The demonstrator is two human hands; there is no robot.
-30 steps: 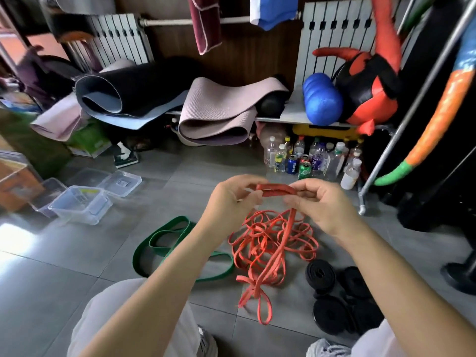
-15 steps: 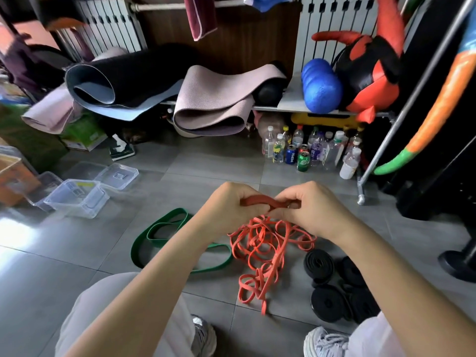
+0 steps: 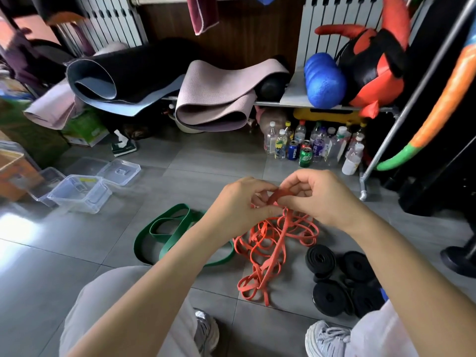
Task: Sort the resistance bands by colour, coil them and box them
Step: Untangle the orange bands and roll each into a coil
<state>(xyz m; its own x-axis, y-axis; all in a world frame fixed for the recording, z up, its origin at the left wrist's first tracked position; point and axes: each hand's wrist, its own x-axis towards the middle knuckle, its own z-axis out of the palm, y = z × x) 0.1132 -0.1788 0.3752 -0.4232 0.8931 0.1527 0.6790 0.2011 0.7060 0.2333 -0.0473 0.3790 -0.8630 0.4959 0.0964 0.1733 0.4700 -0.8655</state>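
Both hands up over the floor, mid-frame, working one red band (image 3: 282, 194).
- L hand (image 3: 237, 202): fingers curled, pinching the band's folded end at the fingertips.
- R hand (image 3: 322, 197): thumb + fingers curled on the same fold, index arched above it. Hands are just beside each other, knuckles nearly touching.
- Rest of the band drops from the pinch into the red tangle (image 3: 268, 243) on the tiles, directly below the hands. Can't tell how many bands are in the tangle.
- Green band (image 3: 164, 233) lies flat in loose loops, left of the tangle and partly under the L forearm.
- Black coils (image 3: 320, 258) already rolled, right of the tangle, near the R shoe (image 3: 327, 336).

Surface/room:
- Grey tile floor (image 3: 77, 253), glossy.
- Clear boxes (image 3: 79, 193) w/ a loose lid (image 3: 119, 171) at far left, well apart from the bands.
- Low shelf at back holds a pink mat (image 3: 219, 99), a black mat (image 3: 123, 73) and a blue roller (image 3: 324, 81).
- Bottles + cans (image 3: 306, 145) stand under the shelf.
- Radiator (image 3: 108, 19) on the back wall, metal rack pole (image 3: 412, 94) at right.

Vs 1 s ago: a short straight run of band was stretched between the hands. Now they're closer and it's bunched into a small fold. Green band, black coils and boxes are unchanged.
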